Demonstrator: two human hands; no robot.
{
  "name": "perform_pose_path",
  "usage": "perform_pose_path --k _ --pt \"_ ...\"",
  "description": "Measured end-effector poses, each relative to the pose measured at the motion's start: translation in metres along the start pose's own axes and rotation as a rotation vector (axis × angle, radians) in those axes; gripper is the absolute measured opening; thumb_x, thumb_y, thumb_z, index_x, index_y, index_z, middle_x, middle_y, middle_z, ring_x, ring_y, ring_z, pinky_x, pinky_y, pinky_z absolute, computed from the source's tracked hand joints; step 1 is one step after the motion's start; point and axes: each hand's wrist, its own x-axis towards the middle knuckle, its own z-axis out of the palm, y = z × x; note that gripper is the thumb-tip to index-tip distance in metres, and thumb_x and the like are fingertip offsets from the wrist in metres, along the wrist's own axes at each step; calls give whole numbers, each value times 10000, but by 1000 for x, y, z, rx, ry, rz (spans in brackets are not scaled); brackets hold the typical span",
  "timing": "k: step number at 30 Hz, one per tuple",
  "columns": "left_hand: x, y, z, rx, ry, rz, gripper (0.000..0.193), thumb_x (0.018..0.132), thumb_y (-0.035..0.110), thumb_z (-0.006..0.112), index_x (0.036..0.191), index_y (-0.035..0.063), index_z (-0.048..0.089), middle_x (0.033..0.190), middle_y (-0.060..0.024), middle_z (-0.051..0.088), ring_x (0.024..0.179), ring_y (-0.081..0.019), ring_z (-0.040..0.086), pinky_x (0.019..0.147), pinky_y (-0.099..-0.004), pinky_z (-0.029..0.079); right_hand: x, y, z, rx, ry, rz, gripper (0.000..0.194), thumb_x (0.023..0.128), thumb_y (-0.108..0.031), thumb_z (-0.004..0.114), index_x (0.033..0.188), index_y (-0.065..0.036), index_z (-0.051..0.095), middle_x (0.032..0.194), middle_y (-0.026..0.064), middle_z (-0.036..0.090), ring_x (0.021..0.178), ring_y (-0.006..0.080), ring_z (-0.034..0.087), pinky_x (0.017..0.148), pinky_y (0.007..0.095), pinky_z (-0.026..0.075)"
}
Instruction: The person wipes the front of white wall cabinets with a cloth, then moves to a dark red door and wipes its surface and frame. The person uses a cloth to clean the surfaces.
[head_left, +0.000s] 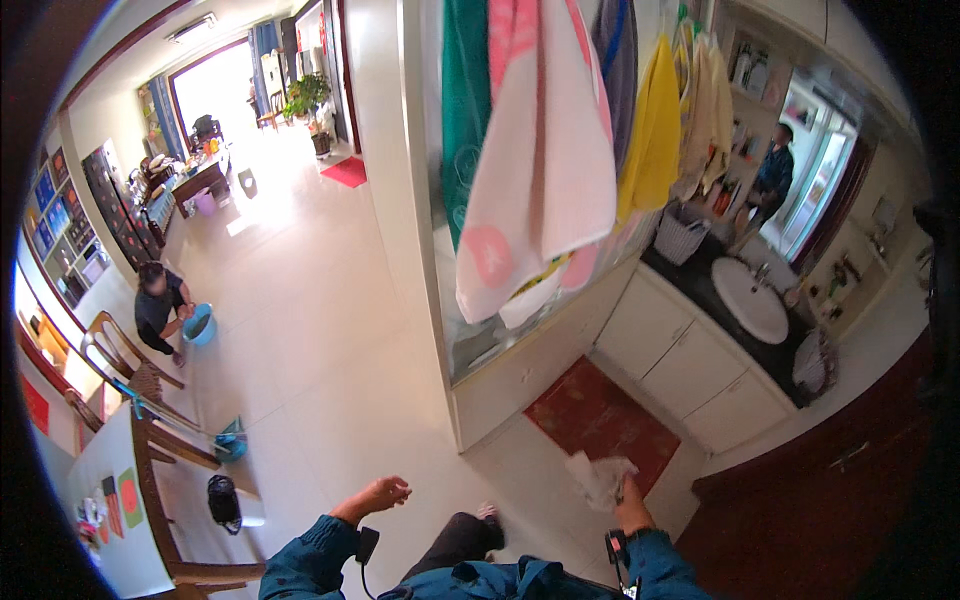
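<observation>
My right hand is closed on a crumpled pale cloth, which hangs out over the tiled floor near a red mat. My left hand is held out over the floor with its fingers loosely curled; nothing shows in it. Ahead, pink and white towels hang beside a yellow towel. At the right, a white oval washbasin is set in a dark countertop, with a woven basket at its far end.
A partition wall stands ahead. At the left, a person crouches by a blue basin, near a wooden chair. A table, a blue dustpan and a bin with a black bag are nearer. A dark door is at the right.
</observation>
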Motion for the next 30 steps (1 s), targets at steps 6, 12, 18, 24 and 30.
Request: perform_pose_path --k 6,12,18,24,30 --pt "16 38 8 136 -109 181 416 974 414 647 1181 53 657 905 -127 756 839 -207 721 753 -369 581 -106 -5 -39 171 177 273 506 1100 -273 333 1545 -52 236 1556 139 396 1382 310 457 1113 463 444" --pt "46 87 -13 337 -126 622 401 963 403 674 1156 52 656 913 -167 740 868 -305 721 768 -412 565 -138 -61 56 -113 155 357 498 1097 -270 345 1541 -55 283 1548 128 413 1387 290 449 1127 427 416" --pt "51 98 -111 437 -218 692 409 979 386 660 1215 54 628 1005 -188 727 930 -340 705 800 -433 554 -75 -106 197 -208 -32 347 492 1094 -268 358 1537 -58 329 1541 117 430 1391 270 441 1141 391 389" --pt "48 70 -269 345 -175 516 462 981 420 650 1251 47 624 1037 -201 729 990 -353 696 861 -426 549 39 -123 387 -217 -373 309 488 1090 -266 370 1533 -61 376 1533 106 447 1395 250 433 1155 355 362" --pt "36 84 -388 130 -225 492 439 1015 316 629 1318 4 571 1146 -166 712 1094 -260 671 924 -374 547 124 -171 552 -46 -649 20 476 1093 -254 366 1512 -33 420 1463 136 524 1326 212 502 1144 316 366"
